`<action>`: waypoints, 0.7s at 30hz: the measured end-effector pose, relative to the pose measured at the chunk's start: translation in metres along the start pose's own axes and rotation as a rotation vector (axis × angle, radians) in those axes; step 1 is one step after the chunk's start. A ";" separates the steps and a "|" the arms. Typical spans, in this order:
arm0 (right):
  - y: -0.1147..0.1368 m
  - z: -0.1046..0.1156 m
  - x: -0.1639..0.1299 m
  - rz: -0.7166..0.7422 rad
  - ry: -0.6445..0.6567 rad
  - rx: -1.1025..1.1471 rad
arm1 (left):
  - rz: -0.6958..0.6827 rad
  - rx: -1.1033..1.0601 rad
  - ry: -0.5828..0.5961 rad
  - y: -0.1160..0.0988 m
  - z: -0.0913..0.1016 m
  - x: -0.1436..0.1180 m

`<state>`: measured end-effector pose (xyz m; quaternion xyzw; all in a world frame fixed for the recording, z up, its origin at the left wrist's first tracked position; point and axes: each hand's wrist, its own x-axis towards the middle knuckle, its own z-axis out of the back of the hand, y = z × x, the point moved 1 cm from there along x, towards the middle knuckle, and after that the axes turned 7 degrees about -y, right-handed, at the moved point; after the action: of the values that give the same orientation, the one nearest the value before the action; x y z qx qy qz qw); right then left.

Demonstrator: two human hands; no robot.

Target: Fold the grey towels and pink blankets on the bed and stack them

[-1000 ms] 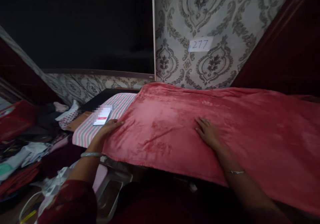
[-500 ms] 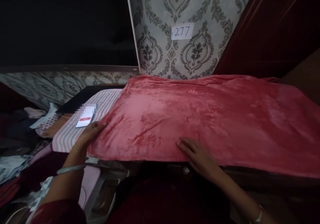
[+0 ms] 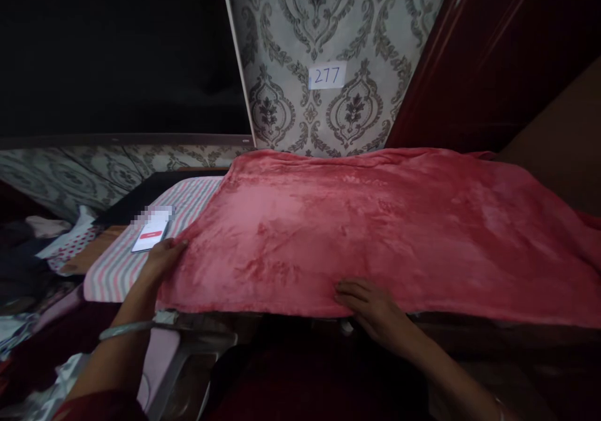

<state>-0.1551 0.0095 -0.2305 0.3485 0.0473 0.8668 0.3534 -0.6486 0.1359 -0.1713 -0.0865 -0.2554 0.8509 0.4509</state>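
A red plush blanket [image 3: 300, 239] is spread wide over a long surface, its front edge hanging near me and its upper side lightly rumpled. At its left edge, my left hand [image 3: 163, 259] is closed on the fabric; part of the grip is hidden. My right hand [image 3: 370, 305] lies open with fingers stretched on the blanket near the front edge. Under the blanket's left end shows a striped pink, grey and white pad [image 3: 110, 277]. A phone [image 3: 151, 233] with a lit screen rests on that pad, just beyond my left hand.
A large dark television screen [image 3: 113, 52] stands at the back left. Patterned wallpaper [image 3: 277, 39] carries a paper marked 277 [image 3: 327, 75]. Piled clothes [image 3: 28, 296] lie at the left, a plastic container [image 3: 192, 358] sits below the front edge, and a dark red panel [image 3: 474, 64] slants at the right.
The whole view has shifted slightly, so things sit lower and further left. My right hand's fingers lie closer to the blanket's front edge; my left hand stays at its left edge.
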 end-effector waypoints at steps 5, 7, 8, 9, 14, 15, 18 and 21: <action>-0.002 0.013 0.009 -0.136 0.067 0.137 | -0.068 0.083 0.101 -0.016 -0.001 0.010; -0.015 0.020 0.015 -0.199 0.010 0.163 | -0.121 0.133 0.056 -0.028 -0.003 0.016; -0.024 0.023 0.018 -0.230 -0.040 0.165 | -0.139 0.135 0.053 -0.034 -0.004 0.019; -0.034 0.026 0.021 -0.260 -0.092 0.163 | -0.149 0.127 0.061 -0.040 -0.006 0.022; -0.086 0.030 0.042 -0.446 -0.239 0.193 | -0.124 0.031 0.103 -0.068 -0.018 0.050; -0.095 0.028 0.048 -0.483 -0.253 0.218 | -0.112 0.013 0.106 -0.074 -0.022 0.059; -0.120 0.022 0.068 -0.561 -0.285 0.272 | -0.091 -0.042 0.105 -0.093 -0.033 0.087; -0.146 0.015 0.086 -0.597 -0.288 0.262 | -0.100 -0.099 0.098 -0.113 -0.047 0.116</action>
<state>-0.1045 0.1720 -0.2181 0.4803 0.2075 0.6540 0.5463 -0.6160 0.2992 -0.1438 -0.1371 -0.2788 0.8084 0.5000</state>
